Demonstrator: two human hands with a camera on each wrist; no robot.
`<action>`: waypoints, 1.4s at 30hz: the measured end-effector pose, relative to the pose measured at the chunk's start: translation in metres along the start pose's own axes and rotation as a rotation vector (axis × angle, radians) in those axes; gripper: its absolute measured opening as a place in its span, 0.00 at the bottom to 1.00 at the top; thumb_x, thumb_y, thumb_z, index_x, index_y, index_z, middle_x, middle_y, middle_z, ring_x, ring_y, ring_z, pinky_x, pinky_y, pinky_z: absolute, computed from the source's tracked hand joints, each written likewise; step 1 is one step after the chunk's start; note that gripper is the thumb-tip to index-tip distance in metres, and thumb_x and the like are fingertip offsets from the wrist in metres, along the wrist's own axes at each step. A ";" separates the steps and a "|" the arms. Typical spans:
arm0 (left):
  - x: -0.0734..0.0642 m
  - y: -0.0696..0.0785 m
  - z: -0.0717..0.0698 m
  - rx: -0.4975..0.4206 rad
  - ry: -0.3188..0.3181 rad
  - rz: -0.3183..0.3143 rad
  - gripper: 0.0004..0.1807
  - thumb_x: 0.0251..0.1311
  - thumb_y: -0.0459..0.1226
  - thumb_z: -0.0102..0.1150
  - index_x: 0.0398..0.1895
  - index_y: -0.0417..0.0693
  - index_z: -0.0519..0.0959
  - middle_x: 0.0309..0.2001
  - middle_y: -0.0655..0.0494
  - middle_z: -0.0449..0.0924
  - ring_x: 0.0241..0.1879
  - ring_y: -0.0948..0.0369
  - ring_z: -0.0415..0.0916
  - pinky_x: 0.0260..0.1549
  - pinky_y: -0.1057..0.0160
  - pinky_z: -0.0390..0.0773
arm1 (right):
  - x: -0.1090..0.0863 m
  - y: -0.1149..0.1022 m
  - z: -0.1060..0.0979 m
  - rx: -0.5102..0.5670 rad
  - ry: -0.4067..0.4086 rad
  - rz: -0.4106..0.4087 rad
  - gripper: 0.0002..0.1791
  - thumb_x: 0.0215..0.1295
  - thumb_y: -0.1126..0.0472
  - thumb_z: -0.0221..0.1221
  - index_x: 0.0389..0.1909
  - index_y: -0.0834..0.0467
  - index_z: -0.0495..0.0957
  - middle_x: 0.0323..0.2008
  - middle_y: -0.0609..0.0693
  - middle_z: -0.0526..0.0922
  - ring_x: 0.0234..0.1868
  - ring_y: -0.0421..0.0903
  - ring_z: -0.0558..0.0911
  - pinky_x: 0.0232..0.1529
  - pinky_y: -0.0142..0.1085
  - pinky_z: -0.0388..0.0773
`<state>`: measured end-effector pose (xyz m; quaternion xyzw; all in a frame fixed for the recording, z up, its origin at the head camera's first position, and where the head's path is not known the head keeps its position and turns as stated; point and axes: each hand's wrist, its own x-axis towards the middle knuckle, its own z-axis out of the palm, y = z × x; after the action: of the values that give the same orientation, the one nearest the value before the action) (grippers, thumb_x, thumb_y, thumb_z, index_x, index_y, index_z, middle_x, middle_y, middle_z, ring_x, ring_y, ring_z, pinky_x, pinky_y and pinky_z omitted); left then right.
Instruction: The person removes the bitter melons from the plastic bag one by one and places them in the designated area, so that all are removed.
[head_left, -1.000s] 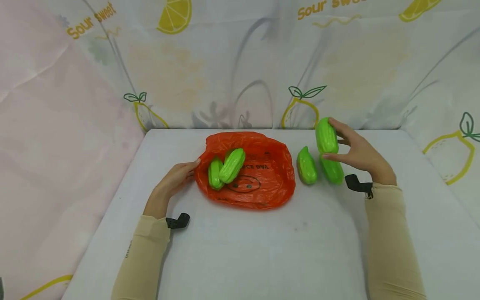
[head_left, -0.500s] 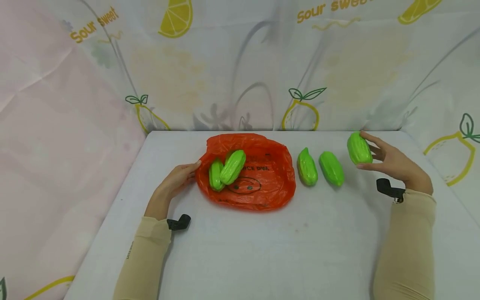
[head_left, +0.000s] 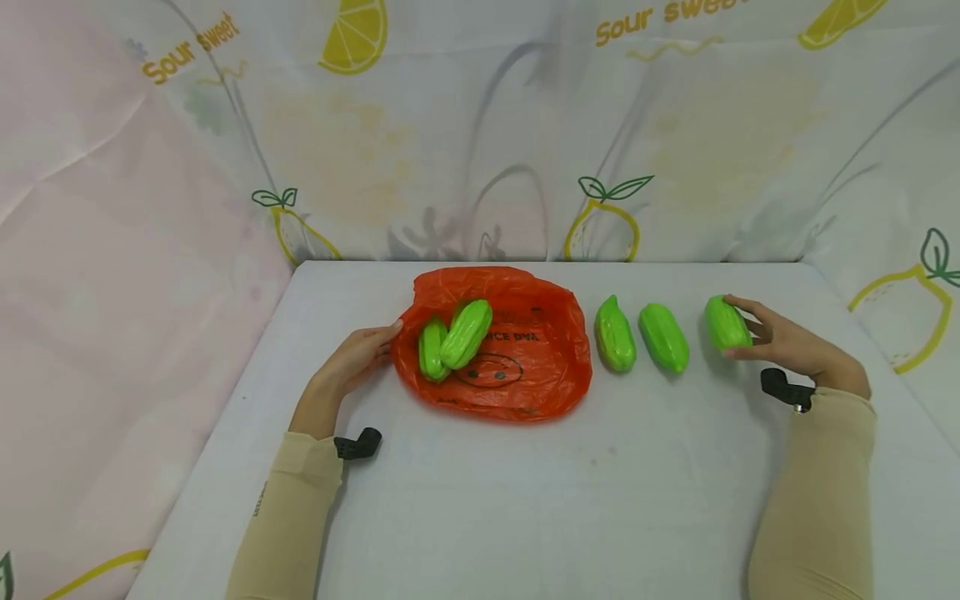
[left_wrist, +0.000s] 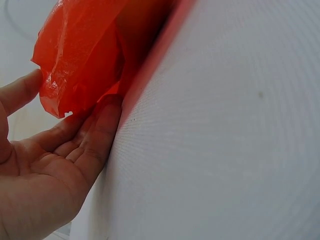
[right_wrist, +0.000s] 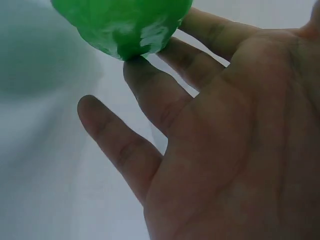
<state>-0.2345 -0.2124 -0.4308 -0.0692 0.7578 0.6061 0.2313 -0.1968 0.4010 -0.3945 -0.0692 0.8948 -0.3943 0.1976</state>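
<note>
In the head view my right hand [head_left: 787, 340] pinches a ridged green bitter melon [head_left: 727, 323] between thumb and fingers, at the right of the table. The right wrist view shows the fingertips against that bitter melon [right_wrist: 125, 22], with one finger held off it. My left hand [head_left: 355, 362] holds the left rim of an open red plastic bag [head_left: 540, 367]. In the left wrist view the edge of the bag [left_wrist: 80, 55] lies between the thumb and the fingers. Two bitter melons [head_left: 467, 335] lie inside the bag at its left.
Two more bitter melons, a pointed one [head_left: 615, 335] and a blunter one [head_left: 663, 337], lie on the white table [head_left: 555, 508] between the bag and my right hand. A lemon-print cloth [head_left: 480, 125] stands behind the table.
My right hand has carried its bitter melon rightward from above the blunter one, then lowered it toward the table. The left hand and the bag stay in place.
</note>
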 end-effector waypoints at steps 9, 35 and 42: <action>0.002 -0.001 -0.001 0.006 0.002 -0.003 0.38 0.71 0.54 0.48 0.71 0.35 0.62 0.68 0.44 0.64 0.58 0.59 0.68 0.67 0.61 0.65 | 0.007 0.009 0.007 0.004 -0.055 -0.026 0.56 0.64 0.61 0.63 0.78 0.55 0.30 0.76 0.67 0.34 0.72 0.76 0.44 0.61 0.48 0.69; 0.000 -0.001 -0.001 -0.001 0.002 -0.024 0.40 0.71 0.56 0.47 0.73 0.35 0.58 0.71 0.44 0.60 0.65 0.54 0.63 0.72 0.55 0.58 | 0.013 -0.001 0.009 -0.002 -0.076 -0.046 0.59 0.59 0.64 0.66 0.77 0.58 0.31 0.74 0.72 0.35 0.68 0.83 0.48 0.63 0.71 0.55; 0.000 0.000 -0.001 0.018 0.001 -0.016 0.40 0.70 0.57 0.48 0.72 0.36 0.60 0.68 0.46 0.64 0.59 0.60 0.67 0.67 0.62 0.65 | 0.015 -0.001 0.010 -0.040 -0.062 -0.069 0.58 0.58 0.65 0.66 0.77 0.61 0.32 0.73 0.72 0.40 0.68 0.81 0.52 0.61 0.55 0.66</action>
<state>-0.2352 -0.2132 -0.4308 -0.0738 0.7626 0.5975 0.2365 -0.2068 0.3898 -0.4045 -0.1164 0.8930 -0.3806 0.2102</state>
